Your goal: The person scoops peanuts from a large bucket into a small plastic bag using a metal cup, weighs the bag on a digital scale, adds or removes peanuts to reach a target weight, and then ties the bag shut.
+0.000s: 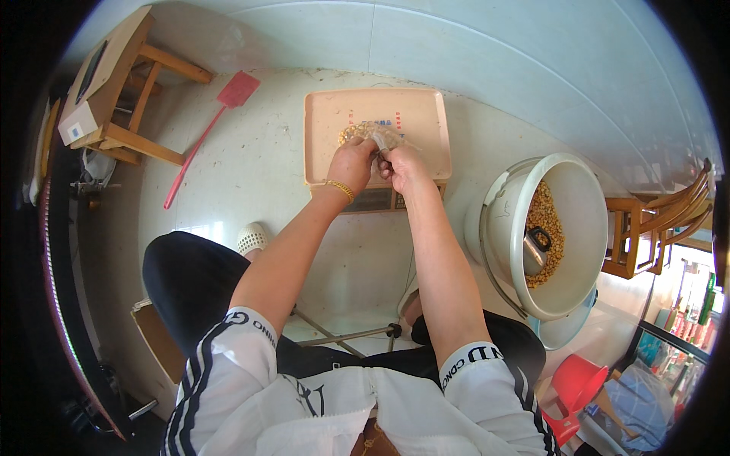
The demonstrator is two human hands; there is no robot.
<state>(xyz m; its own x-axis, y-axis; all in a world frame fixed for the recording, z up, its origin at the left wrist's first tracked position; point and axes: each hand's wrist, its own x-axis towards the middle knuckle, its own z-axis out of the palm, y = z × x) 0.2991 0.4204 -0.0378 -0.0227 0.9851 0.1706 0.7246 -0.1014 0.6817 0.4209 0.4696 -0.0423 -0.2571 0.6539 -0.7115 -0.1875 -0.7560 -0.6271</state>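
Note:
A clear plastic bag of yellow corn kernels (pixel 349 132) rests on the peach platform (pixel 425 105) of an electronic scale. My left hand (pixel 351 162) pinches the gathered mouth of the bag from the left. From the right, my right hand (pixel 404 165) grips the same twisted plastic, with its fingers curled close to the left thumb. Both hands hide part of the bag's neck, so I cannot tell whether it is knotted. Below the platform, the scale's display and key panel (pixel 370 202) is partly covered by my wrists.
To the right, a white bucket (pixel 582 239) holds loose corn kernels and a metal scoop (pixel 535 253). A pink fly swatter (pixel 238 90) lies on the floor at left, near a wooden stool (pixel 145 139). Red plastic ware (pixel 576 385) sits lower right, below wooden chairs (pixel 633 233).

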